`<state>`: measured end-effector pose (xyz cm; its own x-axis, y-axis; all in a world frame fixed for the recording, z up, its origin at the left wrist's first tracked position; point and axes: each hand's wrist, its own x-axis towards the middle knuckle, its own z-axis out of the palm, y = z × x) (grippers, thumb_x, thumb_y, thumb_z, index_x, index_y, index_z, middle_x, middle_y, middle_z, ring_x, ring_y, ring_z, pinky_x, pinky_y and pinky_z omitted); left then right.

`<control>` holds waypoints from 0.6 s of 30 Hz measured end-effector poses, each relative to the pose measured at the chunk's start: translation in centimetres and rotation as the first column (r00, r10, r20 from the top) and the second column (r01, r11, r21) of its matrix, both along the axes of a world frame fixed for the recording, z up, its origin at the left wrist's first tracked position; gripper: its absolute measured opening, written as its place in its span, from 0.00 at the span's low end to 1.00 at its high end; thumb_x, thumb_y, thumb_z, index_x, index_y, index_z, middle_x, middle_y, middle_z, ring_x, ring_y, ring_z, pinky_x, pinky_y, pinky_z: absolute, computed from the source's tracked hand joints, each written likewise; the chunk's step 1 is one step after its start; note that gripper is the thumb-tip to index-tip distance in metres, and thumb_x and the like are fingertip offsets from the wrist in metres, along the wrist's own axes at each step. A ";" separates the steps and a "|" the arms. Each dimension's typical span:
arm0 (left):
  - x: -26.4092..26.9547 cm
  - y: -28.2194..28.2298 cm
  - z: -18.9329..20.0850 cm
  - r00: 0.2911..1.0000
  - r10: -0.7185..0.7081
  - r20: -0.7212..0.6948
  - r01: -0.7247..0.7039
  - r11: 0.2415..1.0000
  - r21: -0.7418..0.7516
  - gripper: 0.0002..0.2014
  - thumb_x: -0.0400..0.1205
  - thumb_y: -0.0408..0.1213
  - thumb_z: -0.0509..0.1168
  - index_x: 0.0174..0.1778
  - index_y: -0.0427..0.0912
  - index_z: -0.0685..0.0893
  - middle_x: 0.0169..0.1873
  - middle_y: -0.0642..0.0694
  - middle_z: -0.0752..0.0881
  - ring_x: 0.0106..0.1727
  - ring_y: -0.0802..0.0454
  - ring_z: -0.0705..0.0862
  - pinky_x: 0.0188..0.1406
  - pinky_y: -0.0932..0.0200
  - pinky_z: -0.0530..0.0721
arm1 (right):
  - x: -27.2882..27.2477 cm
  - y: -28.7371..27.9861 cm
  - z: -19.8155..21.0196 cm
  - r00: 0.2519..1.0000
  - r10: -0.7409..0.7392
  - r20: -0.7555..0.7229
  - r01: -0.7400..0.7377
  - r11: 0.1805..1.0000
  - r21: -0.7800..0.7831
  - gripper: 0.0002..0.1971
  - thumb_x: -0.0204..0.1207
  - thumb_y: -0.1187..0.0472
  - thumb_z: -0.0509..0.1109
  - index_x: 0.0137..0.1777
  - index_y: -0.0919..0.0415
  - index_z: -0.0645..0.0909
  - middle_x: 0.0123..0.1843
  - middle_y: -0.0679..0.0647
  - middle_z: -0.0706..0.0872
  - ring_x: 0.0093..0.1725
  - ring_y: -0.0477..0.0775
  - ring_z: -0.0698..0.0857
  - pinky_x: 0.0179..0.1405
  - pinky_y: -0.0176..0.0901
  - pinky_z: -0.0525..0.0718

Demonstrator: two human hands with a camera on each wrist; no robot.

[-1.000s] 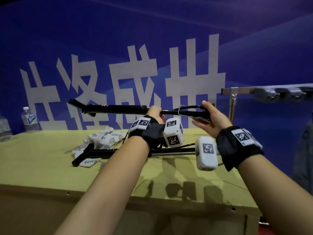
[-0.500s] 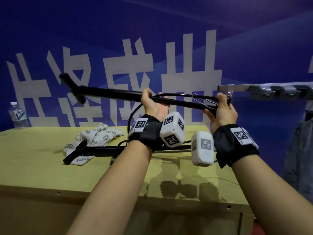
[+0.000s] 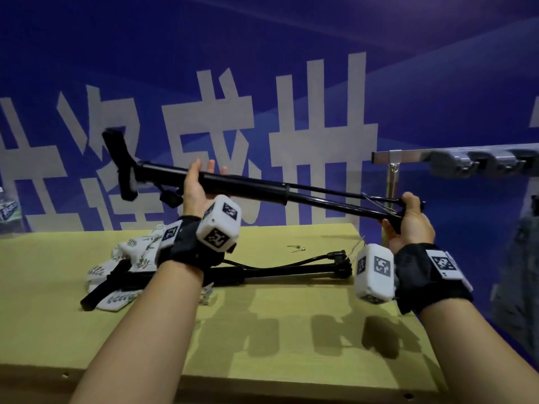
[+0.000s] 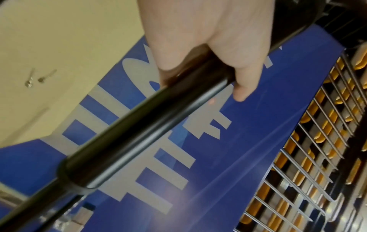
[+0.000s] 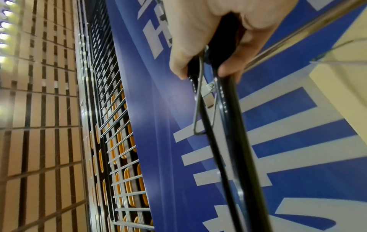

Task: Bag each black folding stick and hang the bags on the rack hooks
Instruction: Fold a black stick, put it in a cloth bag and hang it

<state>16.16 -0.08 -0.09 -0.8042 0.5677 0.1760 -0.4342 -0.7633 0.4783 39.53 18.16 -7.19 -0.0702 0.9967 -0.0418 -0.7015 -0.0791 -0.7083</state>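
The stick (image 3: 262, 189) has tipped since a moment ago, handle end now higher on the left, so it looks ready for folding or bagging. It is black, with thin rods trailing to the right. Left hand (image 3: 194, 189) cradles the thick tube, fingers (image 4: 243, 87) loosely over it; right hand (image 3: 409, 223) grips the thin end. Below both, a second stick (image 3: 233, 277) lies across cloth bags (image 3: 137, 249) on the counter (image 3: 58, 316)

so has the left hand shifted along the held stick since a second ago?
Yes. The left hand now cradles the thick tube of the held stick nearer its handle end, farther from the rack than before.
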 end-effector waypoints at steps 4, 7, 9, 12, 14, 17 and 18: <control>-1.0 1.0 -3.6 0.997 -0.070 0.034 0.071 0.997 -0.029 0.08 0.84 0.31 0.57 0.38 0.42 0.75 0.29 0.47 0.87 0.34 0.54 0.88 0.26 0.56 0.87 | -1.8 0.7 -1.1 0.997 -0.047 -0.065 0.045 0.999 -0.029 0.25 0.75 0.52 0.71 0.68 0.65 0.74 0.48 0.58 0.81 0.31 0.47 0.79 0.16 0.29 0.72; -2.0 2.1 -6.3 0.993 -0.048 0.104 0.051 0.998 -0.027 0.09 0.83 0.29 0.56 0.36 0.41 0.69 0.27 0.47 0.83 0.23 0.55 0.86 0.38 0.54 0.87 | -3.0 1.1 -1.9 0.990 -0.061 -0.124 0.056 0.997 -0.043 0.25 0.77 0.59 0.66 0.73 0.65 0.68 0.50 0.57 0.78 0.31 0.47 0.76 0.19 0.31 0.71; -2.6 2.9 -8.1 0.988 -0.027 0.152 0.029 1.000 -0.012 0.10 0.82 0.28 0.56 0.35 0.41 0.69 0.25 0.47 0.81 0.24 0.55 0.83 0.31 0.56 0.86 | -3.7 1.7 -2.7 0.994 -0.059 -0.093 0.058 0.998 -0.010 0.28 0.77 0.68 0.60 0.77 0.59 0.61 0.54 0.56 0.74 0.34 0.47 0.74 0.26 0.37 0.72; -3.4 4.1 -9.8 0.971 -0.003 0.238 -0.003 1.000 0.025 0.10 0.82 0.27 0.56 0.35 0.41 0.69 0.27 0.47 0.77 0.26 0.55 0.79 0.35 0.51 0.86 | -4.7 2.3 -3.8 0.988 -0.124 0.096 0.103 0.974 0.201 0.37 0.68 0.80 0.56 0.75 0.53 0.56 0.58 0.56 0.73 0.42 0.50 0.75 0.39 0.43 0.76; -3.8 4.1 -9.8 0.973 0.017 0.232 -0.026 0.999 0.037 0.11 0.82 0.28 0.57 0.34 0.41 0.68 0.24 0.47 0.78 0.25 0.55 0.79 0.35 0.48 0.87 | -4.9 2.1 -4.0 0.968 -0.161 0.194 0.098 0.949 0.299 0.36 0.66 0.82 0.58 0.70 0.51 0.59 0.62 0.60 0.73 0.46 0.54 0.77 0.41 0.44 0.79; -4.4 3.7 -10.0 0.978 0.046 0.201 -0.063 0.995 0.079 0.10 0.80 0.27 0.58 0.34 0.41 0.69 0.26 0.46 0.77 0.28 0.54 0.80 0.42 0.45 0.88 | -5.1 2.4 -4.7 0.953 -0.165 0.254 0.083 0.949 0.305 0.32 0.71 0.80 0.59 0.71 0.52 0.59 0.57 0.57 0.75 0.37 0.50 0.78 0.35 0.38 0.80; -4.4 3.5 -10.1 0.980 0.047 0.192 -0.064 0.994 0.085 0.10 0.80 0.27 0.58 0.33 0.41 0.70 0.27 0.46 0.78 0.29 0.54 0.80 0.44 0.45 0.88 | -5.1 2.4 -4.7 0.951 -0.156 0.266 0.073 0.951 0.299 0.31 0.72 0.79 0.59 0.71 0.52 0.59 0.53 0.54 0.76 0.34 0.48 0.78 0.31 0.36 0.80</control>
<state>11.75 3.47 -10.21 -0.8577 0.5099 0.0658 -0.4661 -0.8252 0.3190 34.42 20.58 -11.89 0.0184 0.9703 0.2412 -0.4609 0.2223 -0.8592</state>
